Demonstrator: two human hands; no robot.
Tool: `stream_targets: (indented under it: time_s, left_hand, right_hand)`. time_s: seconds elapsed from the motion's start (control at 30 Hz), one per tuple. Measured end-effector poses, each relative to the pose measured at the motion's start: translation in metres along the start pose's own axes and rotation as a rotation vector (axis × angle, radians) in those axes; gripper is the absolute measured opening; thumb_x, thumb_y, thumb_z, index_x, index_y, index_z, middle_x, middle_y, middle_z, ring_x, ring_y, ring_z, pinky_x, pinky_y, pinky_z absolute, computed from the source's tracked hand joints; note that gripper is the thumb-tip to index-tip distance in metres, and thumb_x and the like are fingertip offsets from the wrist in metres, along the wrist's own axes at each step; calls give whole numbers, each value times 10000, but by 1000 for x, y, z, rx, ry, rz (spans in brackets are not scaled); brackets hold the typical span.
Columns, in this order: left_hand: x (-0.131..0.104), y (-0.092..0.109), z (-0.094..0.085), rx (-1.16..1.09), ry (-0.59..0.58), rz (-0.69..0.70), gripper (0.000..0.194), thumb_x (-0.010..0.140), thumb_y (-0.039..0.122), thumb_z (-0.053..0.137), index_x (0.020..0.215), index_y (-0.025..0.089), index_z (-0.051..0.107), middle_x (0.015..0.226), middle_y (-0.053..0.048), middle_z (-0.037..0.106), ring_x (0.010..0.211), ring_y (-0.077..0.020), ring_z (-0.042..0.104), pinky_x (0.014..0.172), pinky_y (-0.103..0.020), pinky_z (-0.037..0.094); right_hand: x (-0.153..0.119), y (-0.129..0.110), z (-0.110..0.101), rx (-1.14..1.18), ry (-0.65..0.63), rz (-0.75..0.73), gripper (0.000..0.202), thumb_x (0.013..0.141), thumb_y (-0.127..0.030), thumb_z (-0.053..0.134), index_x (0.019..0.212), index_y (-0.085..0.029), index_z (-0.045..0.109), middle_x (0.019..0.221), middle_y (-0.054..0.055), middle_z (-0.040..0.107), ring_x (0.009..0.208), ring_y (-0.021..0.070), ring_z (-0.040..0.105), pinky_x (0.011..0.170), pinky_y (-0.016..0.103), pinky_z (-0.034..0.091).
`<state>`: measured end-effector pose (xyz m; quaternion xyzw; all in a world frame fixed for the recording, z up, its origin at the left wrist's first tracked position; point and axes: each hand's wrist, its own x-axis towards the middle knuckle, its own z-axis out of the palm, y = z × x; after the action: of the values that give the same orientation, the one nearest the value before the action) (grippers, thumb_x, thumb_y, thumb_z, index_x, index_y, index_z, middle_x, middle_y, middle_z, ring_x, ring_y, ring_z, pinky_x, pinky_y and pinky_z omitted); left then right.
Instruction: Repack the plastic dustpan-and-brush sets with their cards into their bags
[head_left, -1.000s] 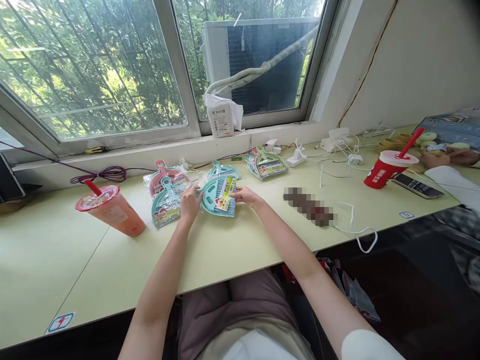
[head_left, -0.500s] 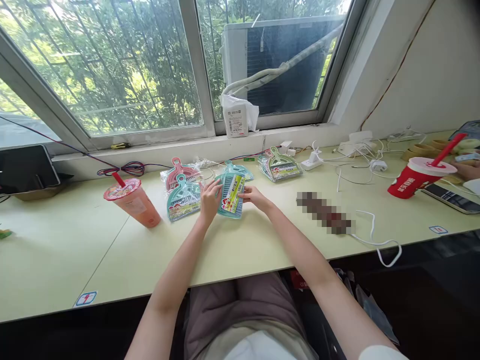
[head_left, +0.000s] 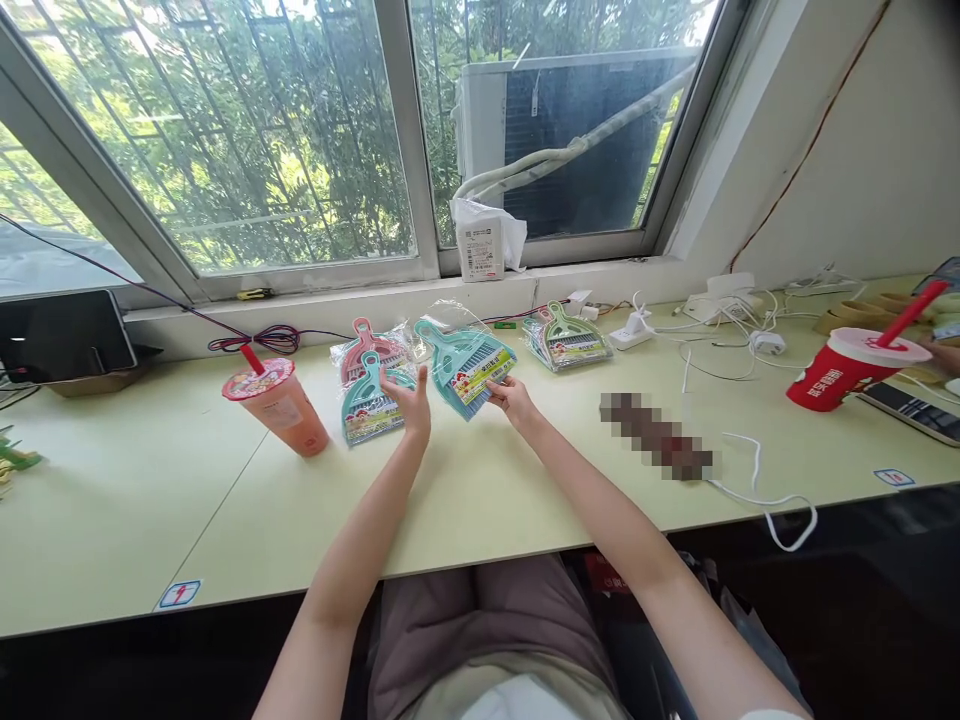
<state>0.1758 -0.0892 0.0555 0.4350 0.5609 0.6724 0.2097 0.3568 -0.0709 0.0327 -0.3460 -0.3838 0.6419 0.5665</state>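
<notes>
Several small dustpan-and-brush sets in clear plastic wrap are in view. My right hand [head_left: 511, 398] grips the lower right edge of a teal dustpan set [head_left: 466, 366], which is tilted with its handle to the upper left. My left hand [head_left: 411, 400] is raised with its fingers spread and nothing in it, apart from the held set. Behind it a second teal set [head_left: 369, 412] lies on the table, partly overlapping a pink set [head_left: 365, 345]. A green set [head_left: 568, 338] rests further back, right of the held one.
An orange drink cup [head_left: 289, 412] leans at the left, near a black tablet [head_left: 64, 338]. A blurred brown object [head_left: 652, 435] with a white cable lies right of my hands. Beyond are a red cup [head_left: 836, 375], chargers [head_left: 634, 330] and another person's hand [head_left: 943, 362].
My left hand has let go of the teal set and opened. The set has turned, its handle now pointing upper left, still in my right hand. The view has shifted slightly.
</notes>
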Motion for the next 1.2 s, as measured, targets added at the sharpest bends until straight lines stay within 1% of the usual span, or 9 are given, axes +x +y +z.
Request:
stream_targets:
  time_s: [0.1, 0.17, 0.27, 0.4, 0.63, 0.8, 0.97, 1.1, 1.2]
  left_hand:
    - [9, -6, 2, -392, -370, -262, 683, 888, 677, 304, 1343, 188, 449, 1288, -160, 575, 1239, -288, 525, 994, -450, 456]
    - [9, -9, 4, -554, -502, -333, 719, 873, 712, 265, 1274, 179, 535, 1172, -143, 646, 1164, -293, 582, 955, -447, 489]
    - [3, -13, 8, -624, -459, -351, 646, 843, 704, 395, 1188, 199, 602, 1114, -111, 679, 1111, -283, 612, 923, -418, 512]
    - [-4, -17, 16, -602, -406, -308, 510, 787, 587, 609, 1177, 258, 591, 1149, -54, 672, 1074, -236, 628, 903, -380, 518]
    - [-18, -24, 26, -609, -740, -513, 510, 707, 576, 692, 1084, 239, 635, 1155, -92, 663, 1076, -257, 614, 910, -419, 494]
    - [-13, -24, 23, -673, -579, -409, 507, 665, 523, 747, 1031, 210, 588, 1101, -73, 670, 1038, -210, 629, 910, -345, 468]
    - [-11, -23, 24, -633, -416, -377, 569, 571, 323, 840, 1013, 206, 501, 1019, -57, 691, 1024, -221, 643, 918, -380, 459]
    - [-15, -20, 23, -554, -427, -333, 693, 539, 279, 866, 1121, 232, 493, 1096, -62, 681, 1055, -240, 634, 930, -382, 472]
    - [-15, -18, 19, -502, -444, -281, 712, 553, 309, 862, 1166, 231, 507, 1143, -77, 662, 1076, -260, 622, 896, -371, 500]
  right_hand:
    - [-1, 2, 4, -25, -39, -26, 260, 642, -219, 790, 847, -167, 639, 947, 60, 728, 881, 212, 693, 852, 374, 577]
    - [-1, 3, 5, -63, -50, -32, 276, 627, -228, 801, 847, -163, 647, 911, 57, 728, 851, 209, 693, 841, 383, 581]
    - [0, 1, 3, -81, -1, -20, 267, 627, -240, 802, 830, -166, 646, 888, 58, 725, 843, 208, 692, 844, 390, 582]
    - [5, 1, -2, -32, 117, -44, 273, 630, -262, 796, 815, -175, 616, 903, 71, 714, 908, 226, 683, 878, 400, 575]
    - [7, 8, -3, -13, 293, -117, 322, 643, -312, 740, 898, -224, 564, 985, 68, 692, 1058, 236, 630, 904, 381, 565]
    - [7, 10, -2, -108, 280, -141, 360, 668, -326, 662, 996, -242, 540, 1070, 49, 673, 1093, 201, 609, 881, 334, 555]
    - [3, 7, -3, -236, 316, -67, 298, 693, -257, 586, 987, -246, 537, 1180, 46, 645, 1098, 175, 593, 851, 296, 543]
    - [2, -2, -2, -386, 314, -105, 229, 686, -255, 616, 912, -248, 577, 1077, 25, 676, 987, 168, 608, 781, 273, 542]
    - [0, -7, 2, -384, 252, -151, 203, 652, -226, 665, 846, -221, 604, 965, 10, 691, 834, 151, 609, 684, 260, 545]
